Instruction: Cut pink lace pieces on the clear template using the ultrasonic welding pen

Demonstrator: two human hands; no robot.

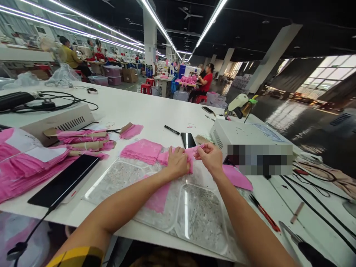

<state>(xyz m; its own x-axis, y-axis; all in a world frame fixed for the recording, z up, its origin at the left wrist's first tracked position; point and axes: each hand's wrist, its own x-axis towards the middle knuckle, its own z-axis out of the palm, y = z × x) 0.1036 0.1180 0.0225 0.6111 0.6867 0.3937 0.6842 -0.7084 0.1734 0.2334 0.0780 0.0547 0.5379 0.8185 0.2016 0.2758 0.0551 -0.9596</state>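
Over the back of a clear plastic sheet (116, 174), my left hand (178, 163) has its fingers curled down on a small stack of pink fabric pieces (162, 158). With thumb and forefinger, my right hand (210, 157) pinches the corner of a pink fabric piece (194, 149) that stretches between both hands. Just left of them lies a thicker stack of pink cut pieces (142, 150). A single pink piece (158, 198) shows at the sheet's middle, partly behind my left forearm. Another pink piece (237, 178) lies right of my right wrist.
A phone (189, 140) and black marker (171, 129) lie behind my hands. Bundled pink pieces (30, 163) and a long black panel (65, 180) are at left. At right are a metal box (244, 129), red cutter (265, 213), scissors (300, 241) and cables. People sew farther back.
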